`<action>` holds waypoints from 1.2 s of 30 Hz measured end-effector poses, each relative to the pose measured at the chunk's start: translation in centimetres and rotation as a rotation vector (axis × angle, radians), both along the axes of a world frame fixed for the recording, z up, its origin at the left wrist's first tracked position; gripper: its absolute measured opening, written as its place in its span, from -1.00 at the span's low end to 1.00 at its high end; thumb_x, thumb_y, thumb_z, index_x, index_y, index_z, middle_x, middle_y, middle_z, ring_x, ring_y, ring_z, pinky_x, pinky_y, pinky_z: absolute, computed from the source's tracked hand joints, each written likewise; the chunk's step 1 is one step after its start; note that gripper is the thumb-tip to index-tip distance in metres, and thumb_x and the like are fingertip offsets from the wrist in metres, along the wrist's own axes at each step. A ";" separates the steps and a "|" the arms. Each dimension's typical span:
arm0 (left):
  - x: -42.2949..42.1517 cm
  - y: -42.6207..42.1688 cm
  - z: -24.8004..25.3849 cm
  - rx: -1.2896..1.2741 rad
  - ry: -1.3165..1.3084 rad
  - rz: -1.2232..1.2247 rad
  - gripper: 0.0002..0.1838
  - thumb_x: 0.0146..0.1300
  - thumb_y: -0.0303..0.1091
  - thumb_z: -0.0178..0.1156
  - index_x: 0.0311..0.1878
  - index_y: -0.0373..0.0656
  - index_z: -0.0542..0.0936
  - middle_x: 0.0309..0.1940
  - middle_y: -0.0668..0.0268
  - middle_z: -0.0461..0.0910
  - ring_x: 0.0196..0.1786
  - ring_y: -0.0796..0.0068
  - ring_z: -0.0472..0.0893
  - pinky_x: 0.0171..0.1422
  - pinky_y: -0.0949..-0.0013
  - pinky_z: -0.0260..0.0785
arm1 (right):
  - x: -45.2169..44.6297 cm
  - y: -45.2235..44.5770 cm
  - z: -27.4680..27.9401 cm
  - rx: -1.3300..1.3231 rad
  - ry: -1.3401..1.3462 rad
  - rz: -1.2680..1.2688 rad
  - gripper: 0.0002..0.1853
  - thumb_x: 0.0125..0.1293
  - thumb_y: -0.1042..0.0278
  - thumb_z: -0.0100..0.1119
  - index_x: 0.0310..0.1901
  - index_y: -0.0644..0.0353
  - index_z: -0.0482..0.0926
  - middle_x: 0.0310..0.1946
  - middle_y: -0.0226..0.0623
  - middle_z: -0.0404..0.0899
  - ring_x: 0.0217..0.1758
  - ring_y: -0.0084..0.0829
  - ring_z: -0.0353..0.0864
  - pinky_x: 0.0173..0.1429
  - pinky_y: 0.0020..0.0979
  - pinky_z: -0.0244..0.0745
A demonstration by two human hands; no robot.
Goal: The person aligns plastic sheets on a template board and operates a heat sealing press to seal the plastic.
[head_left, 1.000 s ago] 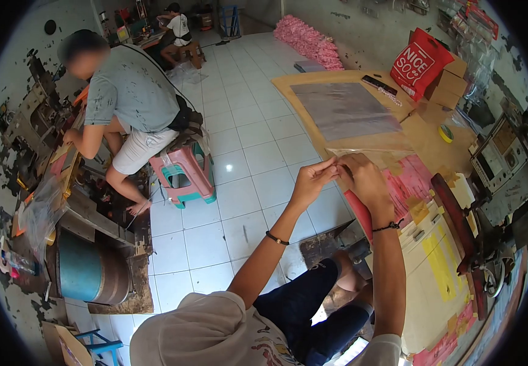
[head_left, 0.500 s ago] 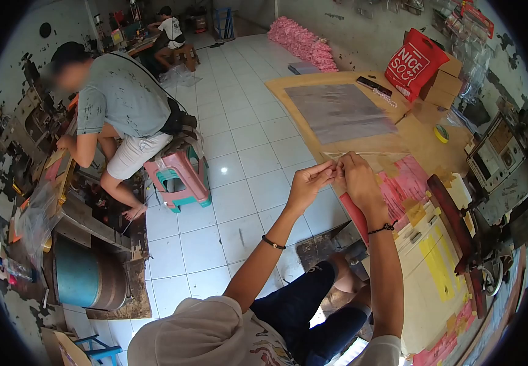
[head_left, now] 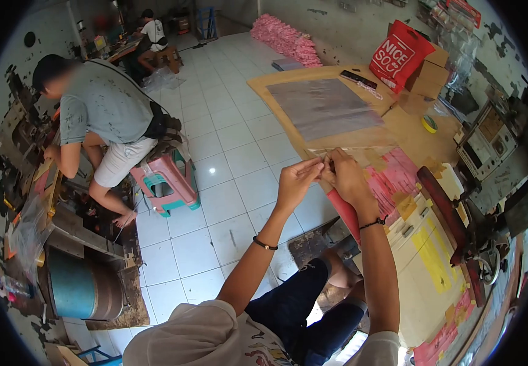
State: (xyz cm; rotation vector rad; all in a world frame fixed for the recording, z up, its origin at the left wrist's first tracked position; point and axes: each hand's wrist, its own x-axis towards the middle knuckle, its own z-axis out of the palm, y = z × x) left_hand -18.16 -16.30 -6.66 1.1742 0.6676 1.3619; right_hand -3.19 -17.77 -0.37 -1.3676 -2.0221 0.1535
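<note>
My left hand (head_left: 298,181) and my right hand (head_left: 344,177) meet at the fingertips, raised over the near left edge of the table. The fingers of both are pinched together around something too small to make out. Just beyond them a clear plastic film (head_left: 343,150) lies across the table. Behind it is a flat grey sheet (head_left: 325,107). Pink material (head_left: 393,177) with tan tape spreads to the right of my right wrist, above a pale board (head_left: 425,250) with yellow tape.
A red bag (head_left: 398,55) leans on a cardboard box (head_left: 430,74). A tape roll (head_left: 429,124) and a phone (head_left: 358,78) lie on the table. A dark red machine bar (head_left: 441,207) stands at right. One person (head_left: 108,104) sits on a pink stool (head_left: 169,183); another sits farther back.
The whole view has shifted, so the room and table appear farther left. My hands stay together at the fingertips, with little change in their pinch.
</note>
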 end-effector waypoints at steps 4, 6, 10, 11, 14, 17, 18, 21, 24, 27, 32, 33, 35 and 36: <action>0.0 0.3 0.3 -0.035 0.029 0.015 -0.74 0.40 -0.42 0.23 0.03 -0.42 0.64 -0.14 0.14 0.72 -0.15 0.47 0.70 -0.06 0.37 0.63 | 0.2 0.2 0.0 -0.021 0.072 0.021 -0.85 0.20 0.42 0.22 -0.31 0.31 0.50 -0.26 0.03 0.58 -0.16 0.11 0.58 -0.05 -0.08 0.48; 0.2 0.4 0.2 -0.022 0.023 0.009 -0.76 0.40 -0.41 0.23 0.00 -0.41 0.64 -0.16 0.14 0.72 -0.17 0.46 0.70 -0.06 0.37 0.63 | 0.3 0.3 0.1 -0.027 0.117 -0.014 -0.85 0.20 0.42 0.21 -0.31 0.32 0.49 -0.27 0.03 0.57 -0.18 0.09 0.59 -0.06 -0.10 0.49; 0.1 0.0 0.2 -0.067 -0.059 0.013 -0.77 0.44 -0.36 0.19 -0.04 -0.37 0.62 -0.19 0.16 0.71 -0.15 0.44 0.70 -0.02 0.35 0.61 | 0.0 0.3 0.4 -0.066 0.278 -0.117 -0.85 0.22 0.44 0.19 -0.28 0.34 0.49 -0.26 0.01 0.58 -0.20 -0.02 0.63 -0.10 -0.15 0.51; 0.1 -0.1 0.1 -0.069 -0.089 0.013 -0.77 0.44 -0.35 0.19 -0.06 -0.36 0.62 -0.19 0.17 0.71 -0.14 0.43 0.71 -0.02 0.36 0.61 | 0.0 0.3 0.6 -0.086 0.334 -0.126 -0.86 0.23 0.45 0.18 -0.26 0.35 0.50 -0.25 0.01 0.59 -0.20 -0.05 0.65 -0.11 -0.17 0.52; 0.1 -0.4 0.2 -0.064 -0.077 0.011 -0.76 0.46 -0.34 0.15 -0.03 -0.35 0.61 -0.18 0.16 0.69 -0.10 0.39 0.71 0.04 0.32 0.60 | -0.1 0.3 0.2 -0.152 0.388 0.080 -0.81 0.26 0.42 0.23 -0.19 0.37 0.53 -0.19 -0.01 0.62 -0.19 -0.13 0.67 -0.11 -0.24 0.54; -0.2 -0.2 0.3 -0.052 -0.054 -0.034 -0.76 0.47 -0.33 0.13 -0.01 -0.34 0.59 -0.15 0.14 0.68 -0.06 0.34 0.70 0.11 0.28 0.59 | -0.4 0.1 0.4 -0.079 0.230 0.091 -0.80 0.31 0.43 0.23 -0.13 0.38 0.55 -0.19 -0.02 0.64 -0.21 -0.14 0.67 -0.09 -0.28 0.55; -0.4 -0.2 0.3 -0.049 -0.052 -0.056 -0.76 0.47 -0.33 0.13 0.00 -0.34 0.59 -0.14 0.13 0.68 -0.05 0.33 0.70 0.12 0.27 0.59 | -0.3 0.3 0.2 -0.070 0.239 0.098 -0.81 0.33 0.42 0.22 -0.13 0.38 0.55 -0.21 -0.02 0.64 -0.22 -0.15 0.67 -0.10 -0.27 0.55; -0.8 -0.3 0.4 -0.056 -0.039 -0.081 -0.77 0.48 -0.33 0.12 0.00 -0.32 0.57 -0.10 0.13 0.67 0.00 0.33 0.68 0.17 0.25 0.57 | -0.1 0.5 0.2 -0.056 0.285 0.077 -0.83 0.37 0.42 0.20 -0.14 0.38 0.55 -0.28 -0.02 0.64 -0.28 -0.15 0.66 -0.14 -0.25 0.54; -1.0 -0.3 0.3 -0.067 -0.028 -0.106 -0.77 0.49 -0.32 0.10 0.00 -0.29 0.56 -0.06 0.11 0.65 0.04 0.31 0.67 0.22 0.23 0.55 | -0.3 0.4 0.7 0.017 0.367 -0.067 -0.85 0.42 0.44 0.14 -0.13 0.37 0.52 -0.34 -0.02 0.63 -0.32 -0.16 0.64 -0.18 -0.25 0.51; -0.9 -0.7 0.2 -0.129 -0.155 -0.120 -0.81 0.51 -0.35 0.06 -0.05 -0.30 0.53 -0.07 0.06 0.65 0.02 0.30 0.68 0.23 0.21 0.55 | 0.0 0.5 1.2 0.245 0.480 -0.281 -0.86 0.48 0.43 0.07 -0.11 0.35 0.48 -0.40 -0.05 0.60 -0.36 -0.20 0.62 -0.21 -0.26 0.49; -1.1 -1.4 -0.5 -0.139 -0.179 -0.090 -0.83 0.48 -0.33 0.08 -0.09 -0.25 0.53 -0.09 0.10 0.64 0.03 0.27 0.67 0.24 0.17 0.52 | 1.7 0.8 2.0 0.448 0.684 -0.481 -0.85 0.55 0.41 -0.04 -0.11 0.34 0.41 -0.45 -0.13 0.57 -0.37 -0.31 0.61 -0.24 -0.28 0.48; -1.3 -1.4 -0.6 -0.141 -0.173 -0.081 -0.83 0.47 -0.31 0.09 -0.09 -0.24 0.53 -0.11 0.13 0.64 0.03 0.28 0.66 0.24 0.16 0.51 | 1.8 0.7 2.2 0.429 0.726 -0.500 -0.85 0.56 0.41 -0.05 -0.12 0.34 0.40 -0.45 -0.14 0.57 -0.38 -0.32 0.61 -0.24 -0.29 0.49; -1.6 -1.4 -0.7 -0.146 -0.123 -0.038 -0.84 0.46 -0.32 0.10 -0.12 -0.23 0.53 -0.16 0.17 0.62 0.00 0.30 0.65 0.18 0.18 0.52 | 1.9 0.5 2.6 0.388 0.811 -0.536 -0.85 0.56 0.40 -0.05 -0.13 0.33 0.38 -0.45 -0.15 0.56 -0.39 -0.34 0.62 -0.24 -0.30 0.49; -1.7 -1.4 -0.6 -0.148 -0.100 -0.016 -0.84 0.46 -0.32 0.10 -0.13 -0.22 0.53 -0.19 0.19 0.61 -0.02 0.32 0.65 0.16 0.19 0.52 | 2.0 0.6 2.6 0.408 0.825 -0.544 -0.84 0.57 0.40 -0.06 -0.13 0.34 0.38 -0.45 -0.15 0.56 -0.39 -0.36 0.62 -0.25 -0.31 0.50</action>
